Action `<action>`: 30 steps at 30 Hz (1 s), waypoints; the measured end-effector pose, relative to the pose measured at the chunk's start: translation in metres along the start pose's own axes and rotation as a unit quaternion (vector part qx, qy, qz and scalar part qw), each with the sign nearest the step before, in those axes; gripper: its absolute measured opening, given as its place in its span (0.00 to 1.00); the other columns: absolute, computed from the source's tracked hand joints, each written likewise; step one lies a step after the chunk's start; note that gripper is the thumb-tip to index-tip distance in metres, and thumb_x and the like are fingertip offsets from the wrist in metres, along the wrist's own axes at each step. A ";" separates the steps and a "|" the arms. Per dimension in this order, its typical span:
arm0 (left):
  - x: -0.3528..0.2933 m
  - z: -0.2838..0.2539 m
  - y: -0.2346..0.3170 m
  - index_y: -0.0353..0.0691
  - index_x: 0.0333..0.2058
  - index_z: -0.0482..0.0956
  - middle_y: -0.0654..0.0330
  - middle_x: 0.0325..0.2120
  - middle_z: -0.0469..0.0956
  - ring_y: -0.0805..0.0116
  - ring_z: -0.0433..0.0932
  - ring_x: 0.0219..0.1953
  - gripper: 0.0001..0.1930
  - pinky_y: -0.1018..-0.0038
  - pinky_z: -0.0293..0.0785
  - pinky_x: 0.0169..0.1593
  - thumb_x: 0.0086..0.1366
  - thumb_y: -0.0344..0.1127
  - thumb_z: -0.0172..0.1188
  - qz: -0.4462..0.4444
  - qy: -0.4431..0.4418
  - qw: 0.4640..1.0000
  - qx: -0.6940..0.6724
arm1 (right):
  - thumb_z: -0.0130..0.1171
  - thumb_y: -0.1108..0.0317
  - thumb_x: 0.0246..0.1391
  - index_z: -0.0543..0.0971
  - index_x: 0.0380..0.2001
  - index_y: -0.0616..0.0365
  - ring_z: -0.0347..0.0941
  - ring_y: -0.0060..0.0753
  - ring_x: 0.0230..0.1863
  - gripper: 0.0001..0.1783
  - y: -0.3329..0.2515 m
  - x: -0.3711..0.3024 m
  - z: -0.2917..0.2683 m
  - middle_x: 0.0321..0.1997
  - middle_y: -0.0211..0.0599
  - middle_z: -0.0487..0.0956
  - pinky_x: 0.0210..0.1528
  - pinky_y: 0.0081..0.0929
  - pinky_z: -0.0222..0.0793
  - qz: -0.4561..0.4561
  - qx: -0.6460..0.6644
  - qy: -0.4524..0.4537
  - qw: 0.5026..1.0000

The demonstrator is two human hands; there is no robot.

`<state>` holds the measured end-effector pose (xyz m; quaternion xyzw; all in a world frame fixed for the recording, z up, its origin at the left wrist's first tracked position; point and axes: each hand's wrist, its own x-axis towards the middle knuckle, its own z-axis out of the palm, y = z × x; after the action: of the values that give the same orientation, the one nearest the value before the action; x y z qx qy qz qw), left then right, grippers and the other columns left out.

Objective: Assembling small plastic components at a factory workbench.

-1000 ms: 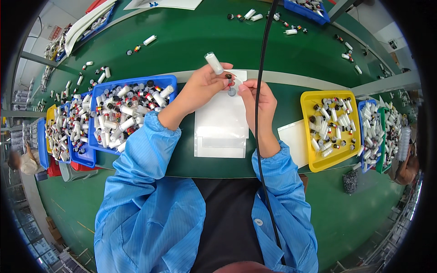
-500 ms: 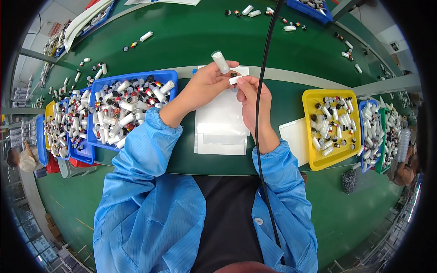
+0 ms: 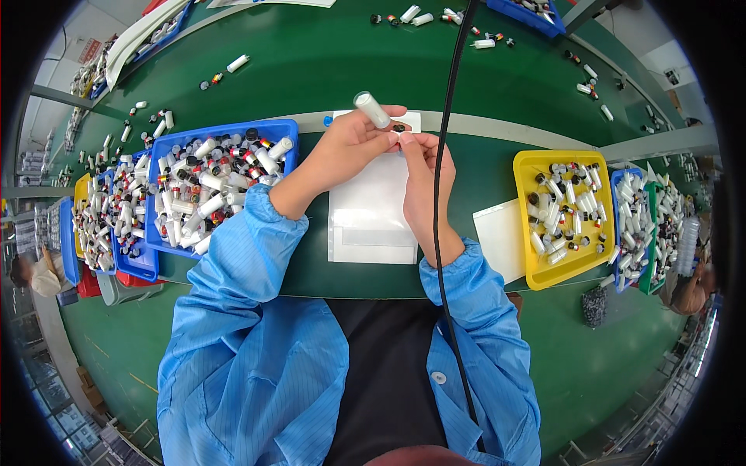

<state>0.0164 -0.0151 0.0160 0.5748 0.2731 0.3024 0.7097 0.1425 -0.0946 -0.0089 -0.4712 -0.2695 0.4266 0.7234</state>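
My left hand (image 3: pixel 351 146) is closed around a white cylindrical tube (image 3: pixel 373 111) with a clear rim, which sticks up tilted between thumb and fingers. A small round black part (image 3: pixel 399 128) shows at the fingertips, just right of the tube; whether it is joined to the tube is hidden. My right hand (image 3: pixel 423 175) pinches a small white piece at the same spot, its fingertips touching those of the left; the piece is mostly covered. Below both hands a white sheet in a clear sleeve (image 3: pixel 371 202) lies on the green table (image 3: pixel 311 264).
To the left, a blue tray (image 3: pixel 291 128) is heaped with tubes and caps, with more trays beyond. A yellow tray (image 3: pixel 544 276) with tubes and a white sheet (image 3: pixel 499 241) are at right. Loose tubes lie at the back. A black cable (image 3: pixel 441 256) hangs before the right hand.
The right fingertips have closed in over the small white piece, which showed as a strip and is now mostly covered. The tube stays in the left hand. The whole view has shifted slightly.
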 end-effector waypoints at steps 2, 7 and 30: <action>0.001 -0.002 0.000 0.31 0.61 0.68 0.55 0.52 0.77 0.71 0.78 0.53 0.21 0.74 0.76 0.57 0.71 0.25 0.54 0.002 -0.003 1.000 0.013 | 0.63 0.69 0.62 0.75 0.43 0.61 0.72 0.17 0.41 0.11 0.001 0.002 -0.003 0.41 0.31 0.80 0.47 0.17 0.67 0.005 0.011 -0.016 1.000; -0.004 -0.001 0.016 0.29 0.60 0.70 0.53 0.55 0.76 0.70 0.77 0.52 0.21 0.73 0.78 0.54 0.70 0.25 0.56 0.003 -0.064 0.998 -0.030 | 0.62 0.65 0.61 0.73 0.49 0.53 0.69 0.20 0.44 0.15 -0.002 0.020 -0.020 0.46 0.28 0.76 0.52 0.26 0.64 0.142 0.196 -0.179 0.954; 0.142 -0.130 0.045 0.40 0.58 0.74 0.44 0.53 0.75 0.53 0.76 0.54 0.25 0.65 0.72 0.57 0.63 0.38 0.63 -0.043 0.183 0.879 0.439 | 0.61 0.75 0.42 0.79 0.30 0.58 0.76 0.38 0.33 0.08 0.004 -0.092 -0.004 0.35 0.36 0.73 0.30 0.34 0.75 -0.239 -0.561 -0.349 0.711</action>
<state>0.0101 0.1821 0.0300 0.7493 0.5274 0.2204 0.3344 0.0993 -0.1760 -0.0127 -0.5282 -0.7961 0.1433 0.2582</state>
